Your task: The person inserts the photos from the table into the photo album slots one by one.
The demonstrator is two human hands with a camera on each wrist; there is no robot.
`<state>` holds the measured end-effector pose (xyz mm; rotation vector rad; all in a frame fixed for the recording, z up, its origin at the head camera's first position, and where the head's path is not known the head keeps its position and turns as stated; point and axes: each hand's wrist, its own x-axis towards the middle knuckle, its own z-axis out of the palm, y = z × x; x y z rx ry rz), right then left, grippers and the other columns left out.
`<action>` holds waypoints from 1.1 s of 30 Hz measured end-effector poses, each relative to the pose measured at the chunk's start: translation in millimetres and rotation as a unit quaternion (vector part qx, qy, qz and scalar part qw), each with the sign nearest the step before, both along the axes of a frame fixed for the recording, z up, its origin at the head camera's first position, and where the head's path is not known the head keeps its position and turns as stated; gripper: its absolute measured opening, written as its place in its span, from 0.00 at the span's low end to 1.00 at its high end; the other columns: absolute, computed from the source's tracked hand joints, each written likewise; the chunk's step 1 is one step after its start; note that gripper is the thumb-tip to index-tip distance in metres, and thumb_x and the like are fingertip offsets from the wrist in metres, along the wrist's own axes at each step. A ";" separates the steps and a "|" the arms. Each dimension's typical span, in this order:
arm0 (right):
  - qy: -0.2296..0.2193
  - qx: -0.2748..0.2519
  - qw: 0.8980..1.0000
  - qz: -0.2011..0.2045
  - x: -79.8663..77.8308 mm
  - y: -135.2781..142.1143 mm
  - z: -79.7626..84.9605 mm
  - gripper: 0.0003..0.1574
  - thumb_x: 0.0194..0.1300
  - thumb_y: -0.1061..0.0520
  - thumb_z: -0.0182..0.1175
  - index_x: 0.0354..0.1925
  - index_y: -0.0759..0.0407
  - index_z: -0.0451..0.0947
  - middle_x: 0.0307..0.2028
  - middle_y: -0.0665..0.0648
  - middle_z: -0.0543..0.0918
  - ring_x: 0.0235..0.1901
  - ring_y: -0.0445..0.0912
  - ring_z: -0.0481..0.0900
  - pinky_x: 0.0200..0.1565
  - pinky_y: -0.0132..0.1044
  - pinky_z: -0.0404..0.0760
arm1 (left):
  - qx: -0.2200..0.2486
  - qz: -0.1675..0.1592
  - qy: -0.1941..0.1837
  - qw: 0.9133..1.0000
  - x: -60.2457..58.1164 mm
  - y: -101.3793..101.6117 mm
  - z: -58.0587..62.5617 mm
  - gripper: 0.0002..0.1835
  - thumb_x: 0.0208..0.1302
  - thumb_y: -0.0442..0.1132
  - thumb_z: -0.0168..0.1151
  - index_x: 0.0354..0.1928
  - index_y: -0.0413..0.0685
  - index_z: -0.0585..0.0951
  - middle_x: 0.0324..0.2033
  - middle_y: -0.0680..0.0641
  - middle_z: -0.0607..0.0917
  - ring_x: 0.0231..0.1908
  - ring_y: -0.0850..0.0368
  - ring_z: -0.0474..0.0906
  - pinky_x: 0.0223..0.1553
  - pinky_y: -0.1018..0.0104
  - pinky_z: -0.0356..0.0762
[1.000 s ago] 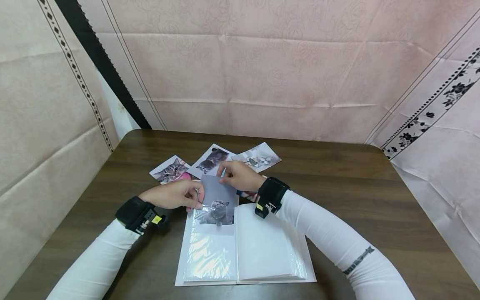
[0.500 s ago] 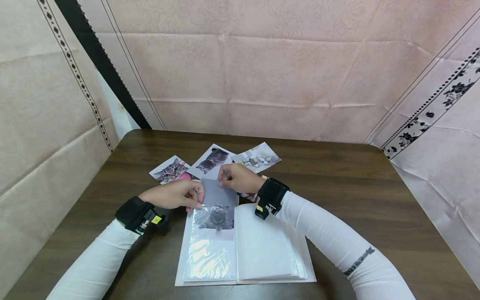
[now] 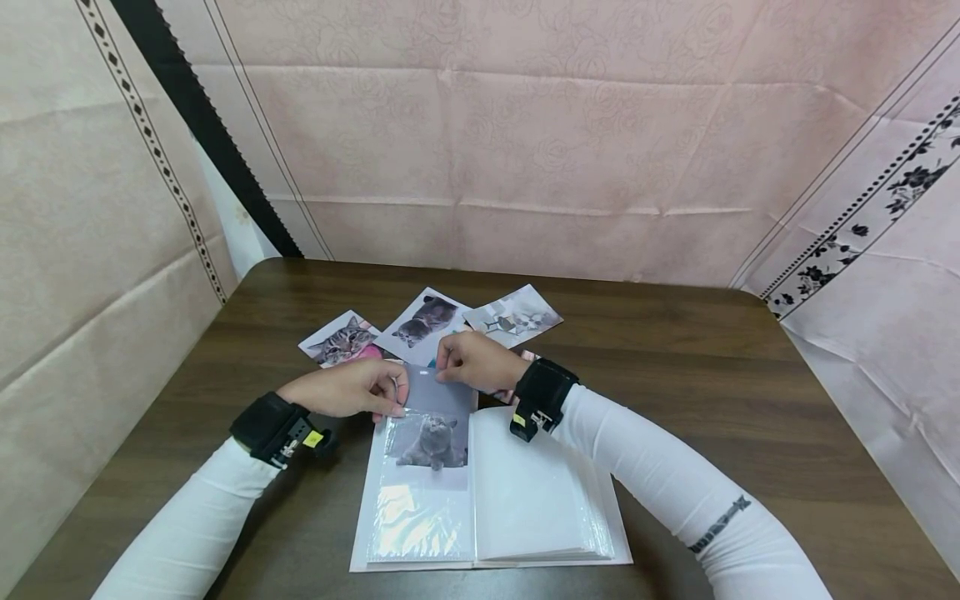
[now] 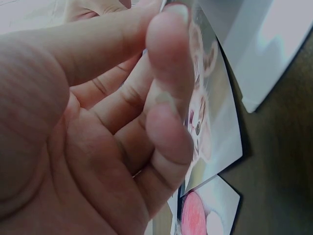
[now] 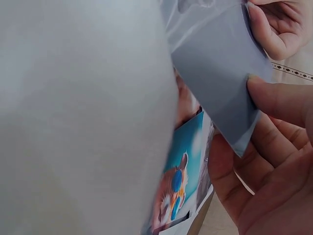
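Observation:
A white photo album (image 3: 547,500) lies spread on the table, with a clear plastic sleeve (image 3: 420,525) on its left page. A grey-backed cat photo (image 3: 435,446) sits partly inside this sleeve, its upper part sticking out of the top opening. My right hand (image 3: 480,360) pinches the top edge of the photo between thumb and fingers; in the right wrist view the photo (image 5: 220,73) bends slightly at the grip. With thumb and forefinger, my left hand (image 3: 348,390) pinches the sleeve's upper left edge beside the photo.
Beyond the album lie loose animal photos: a tabby cat print (image 3: 345,340), a dark-furred animal print (image 3: 426,323) and a pale print (image 3: 516,317). A teal print (image 5: 183,166) shows under the right hand. The brown table (image 3: 675,375) reaches back to a pink cloth (image 3: 525,167).
My right hand has moved down toward the album, and the cat photo has slid deeper into the sleeve. The left hand has stayed at the sleeve's edge.

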<state>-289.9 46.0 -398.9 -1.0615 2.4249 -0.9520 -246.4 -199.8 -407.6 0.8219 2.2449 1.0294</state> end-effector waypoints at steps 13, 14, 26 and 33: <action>-0.012 0.015 1.000 0.023 1.8 -0.3 -3.1 0.04 0.62 0.59 0.63 0.31 0.55 0.76 0.23 0.53 0.81 0.20 0.41 0.69 0.26 0.30 0.67 | 0.012 0.005 -0.007 1.000 -0.3 0.3 -1.1 0.15 0.63 0.43 0.62 0.48 0.48 0.72 0.23 0.49 0.82 0.25 0.48 0.78 0.28 0.60 0.75; -0.014 0.015 1.000 0.024 1.9 -0.3 -3.2 0.04 0.62 0.59 0.63 0.31 0.56 0.76 0.22 0.53 0.80 0.20 0.41 0.69 0.25 0.30 0.67 | 0.014 0.006 -0.008 1.000 -0.2 0.5 -0.7 0.18 0.63 0.43 0.62 0.51 0.48 0.70 0.23 0.49 0.82 0.25 0.47 0.78 0.28 0.60 0.75; -0.026 0.021 0.999 0.029 6.0 -1.4 -3.0 0.04 0.62 0.59 0.63 0.32 0.57 0.76 0.20 0.53 0.78 0.18 0.40 0.66 0.23 0.30 0.64 | 0.015 0.002 0.007 1.000 1.6 1.1 2.7 0.31 0.62 0.42 0.64 0.65 0.54 0.65 0.23 0.48 0.82 0.25 0.46 0.78 0.28 0.58 0.78; -0.045 0.023 0.998 0.036 10.2 -3.0 -3.5 0.05 0.62 0.59 0.62 0.31 0.57 0.75 0.23 0.54 0.79 0.20 0.40 0.66 0.23 0.30 0.63 | 0.012 0.002 0.004 1.000 0.5 0.7 1.1 0.27 0.62 0.44 0.63 0.62 0.50 0.69 0.24 0.49 0.82 0.25 0.46 0.78 0.28 0.59 0.77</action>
